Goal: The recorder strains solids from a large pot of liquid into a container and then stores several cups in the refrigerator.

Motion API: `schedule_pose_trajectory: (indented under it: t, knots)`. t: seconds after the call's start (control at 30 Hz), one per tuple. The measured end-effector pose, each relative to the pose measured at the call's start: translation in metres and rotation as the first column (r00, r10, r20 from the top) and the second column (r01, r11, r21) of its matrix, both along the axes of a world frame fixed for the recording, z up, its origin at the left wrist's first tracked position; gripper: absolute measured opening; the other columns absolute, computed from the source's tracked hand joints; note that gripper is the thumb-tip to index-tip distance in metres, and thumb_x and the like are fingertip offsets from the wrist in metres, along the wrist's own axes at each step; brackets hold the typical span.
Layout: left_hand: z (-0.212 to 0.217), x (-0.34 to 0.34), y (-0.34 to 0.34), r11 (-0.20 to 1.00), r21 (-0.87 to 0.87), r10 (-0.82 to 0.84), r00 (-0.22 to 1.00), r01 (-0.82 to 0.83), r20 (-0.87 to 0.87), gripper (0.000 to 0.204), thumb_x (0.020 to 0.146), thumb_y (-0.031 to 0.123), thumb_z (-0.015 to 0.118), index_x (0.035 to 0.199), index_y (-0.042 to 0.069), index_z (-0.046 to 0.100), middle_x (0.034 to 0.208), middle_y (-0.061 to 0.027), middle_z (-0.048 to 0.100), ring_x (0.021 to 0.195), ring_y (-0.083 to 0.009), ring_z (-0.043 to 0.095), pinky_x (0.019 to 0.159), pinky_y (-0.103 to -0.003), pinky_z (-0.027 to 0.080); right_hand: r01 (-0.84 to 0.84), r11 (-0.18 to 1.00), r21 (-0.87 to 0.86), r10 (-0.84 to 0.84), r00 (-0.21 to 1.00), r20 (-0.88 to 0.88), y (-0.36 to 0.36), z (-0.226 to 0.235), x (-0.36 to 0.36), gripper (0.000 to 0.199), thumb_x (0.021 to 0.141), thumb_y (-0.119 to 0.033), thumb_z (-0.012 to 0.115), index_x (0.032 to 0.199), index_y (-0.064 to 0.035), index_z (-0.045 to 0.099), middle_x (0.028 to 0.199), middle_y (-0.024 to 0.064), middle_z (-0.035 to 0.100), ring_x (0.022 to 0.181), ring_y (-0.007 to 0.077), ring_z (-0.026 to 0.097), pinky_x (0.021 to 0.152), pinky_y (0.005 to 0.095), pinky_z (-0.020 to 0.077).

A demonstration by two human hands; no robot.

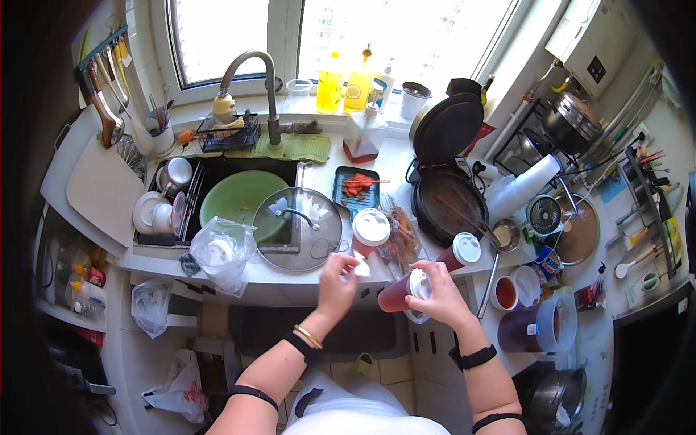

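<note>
Holding a small white scrap at its fingertips, the left hand (338, 279) hovers just left of the clear plastic cup of red drink (401, 293), which the right hand (440, 293) grips tilted; two white-lidded red cups (371, 230) beyond it look finished, this one not.

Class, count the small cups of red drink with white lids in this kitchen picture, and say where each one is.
3. One lidded cup stands beside the glass pot lid, one by the black pan, and one is in the right hand. Others may be hidden.
</note>
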State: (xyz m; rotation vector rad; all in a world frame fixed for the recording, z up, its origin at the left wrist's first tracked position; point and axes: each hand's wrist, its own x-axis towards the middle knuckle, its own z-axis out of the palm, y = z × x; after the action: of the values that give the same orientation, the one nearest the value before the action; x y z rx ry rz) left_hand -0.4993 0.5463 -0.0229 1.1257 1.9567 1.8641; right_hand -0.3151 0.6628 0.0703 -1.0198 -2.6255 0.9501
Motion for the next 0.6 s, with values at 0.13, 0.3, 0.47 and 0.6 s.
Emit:
schedule_pose_trajectory:
  t: [0.13, 0.3, 0.47, 0.6]
  knots:
    - [0.027, 0.056, 0.009, 0.960, 0.132, -0.256, 0.965, 0.248, 0.049, 0.018, 0.080, -0.004, 0.058, 0.097, 0.002, 0.057, 0.088, -0.0091, 0.052, 0.071, -0.0188, 0.057, 0.062, -0.028, 0.047, -0.047, 0.999, 0.002, 0.047, 0.998, -0.036, 0.004, -0.002, -0.003, 0.063, 0.063, -0.027, 0.073, 0.120, -0.0132, 0.050, 0.110, 0.0189, 0.048, 0.107, 0.0375, 0.051, 0.094, 0.0416, 0.0423]
    - [0.010, 0.077, 0.009, 0.984, 0.125, -0.131, 0.991, 0.125, 0.037, 0.027, 0.072, -0.008, 0.059, 0.096, 0.003, 0.054, 0.093, -0.0127, 0.048, 0.073, -0.0254, 0.055, 0.063, -0.032, 0.047, -0.080, 0.997, -0.006, 0.079, 0.996, -0.043, 0.003, 0.004, -0.009, 0.063, 0.063, -0.022, 0.074, 0.120, -0.0111, 0.049, 0.111, 0.0180, 0.046, 0.108, 0.0345, 0.050, 0.094, 0.0393, 0.0417]
    - [-0.033, 0.073, -0.009, 0.992, -0.051, -0.119, 0.992, 0.117, -0.049, 0.022, 0.071, -0.007, 0.060, 0.089, 0.002, 0.052, 0.091, -0.0128, 0.048, 0.075, -0.0295, 0.054, 0.066, -0.036, 0.045, -0.083, 0.995, 0.049, 0.085, 0.996, -0.031, 0.002, 0.008, -0.006, 0.062, 0.063, -0.022, 0.074, 0.119, -0.0109, 0.049, 0.111, 0.0173, 0.047, 0.107, 0.0347, 0.050, 0.093, 0.0406, 0.0420]
    - [-0.022, 0.072, -0.001, 0.997, -0.027, -0.067, 0.998, 0.067, 0.003, 0.017, 0.073, -0.004, 0.060, 0.088, 0.002, 0.053, 0.090, -0.0127, 0.050, 0.076, -0.0296, 0.055, 0.067, -0.036, 0.045, -0.086, 0.989, 0.119, 0.094, 0.993, -0.072, -0.003, 0.012, -0.004, 0.061, 0.063, -0.021, 0.073, 0.118, -0.0112, 0.049, 0.110, 0.0167, 0.047, 0.106, 0.0349, 0.050, 0.092, 0.0412, 0.0424]
